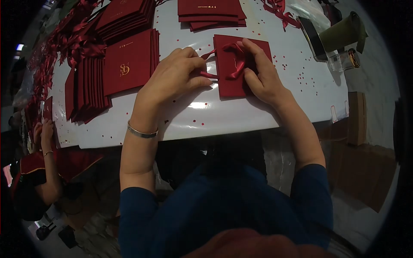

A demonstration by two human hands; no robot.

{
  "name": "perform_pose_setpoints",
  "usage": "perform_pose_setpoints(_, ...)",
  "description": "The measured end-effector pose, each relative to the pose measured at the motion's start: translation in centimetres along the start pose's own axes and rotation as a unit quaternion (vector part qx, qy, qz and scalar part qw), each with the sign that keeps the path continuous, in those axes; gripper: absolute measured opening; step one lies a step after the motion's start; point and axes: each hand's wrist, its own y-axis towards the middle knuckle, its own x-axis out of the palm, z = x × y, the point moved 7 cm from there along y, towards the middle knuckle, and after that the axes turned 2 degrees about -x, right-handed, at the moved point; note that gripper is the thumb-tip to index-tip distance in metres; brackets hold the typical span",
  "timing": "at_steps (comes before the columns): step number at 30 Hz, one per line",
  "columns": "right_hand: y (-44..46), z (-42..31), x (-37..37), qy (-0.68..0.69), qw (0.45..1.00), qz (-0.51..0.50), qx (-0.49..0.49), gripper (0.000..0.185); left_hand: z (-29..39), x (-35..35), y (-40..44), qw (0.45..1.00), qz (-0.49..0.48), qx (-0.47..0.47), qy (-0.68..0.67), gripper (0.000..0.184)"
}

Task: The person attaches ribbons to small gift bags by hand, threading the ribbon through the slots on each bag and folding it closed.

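From the head view, the bag (pixel 228 88) lies flat at upper centre, close in front of me, which I judge lets both my hands reach it without stretching. My left hand (pixel 178 71) is just off its left edge, fingers curled in at the ribbon (pixel 239 68) where it loops out past that edge; the tips are tucked from sight, so I cannot tell whether they pinch it. My right hand (pixel 264 77) rests over the bag's right side, forefinger and thumb spread apart beside the ribbon's arc, probably to steady the bag; the other fingers are hidden.

More bags sit in a pile (pixel 124 73) at upper left and a stack (pixel 211 13) at top centre, seemingly kept aside to leave me working room. The loose ribbons (pixel 84 49) heap beyond the pile. The phone (pixel 312 38) lies at upper right, out of my elbows' way.
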Motion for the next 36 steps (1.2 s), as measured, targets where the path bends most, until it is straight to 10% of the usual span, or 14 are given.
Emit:
perform_pose_setpoints(21,0.2,-0.4,1.2,-0.102,0.992,-0.073,-0.001,0.043,-3.6,-2.6,-1.1,0.987,-0.049,-0.153,-0.018,0.024)
perform_pose_setpoints(23,0.1,-0.4,1.5,-0.113,0.990,-0.085,-0.013,0.038,-1.4,-4.8,-1.0,0.987,0.158,0.011,0.017,0.021)
perform_pose_setpoints(36,1.3,-2.7,1.5,-0.108,0.984,-0.107,-0.093,0.027,0.9,0.7,1.2,0.987,0.147,0.064,0.018,0.010)
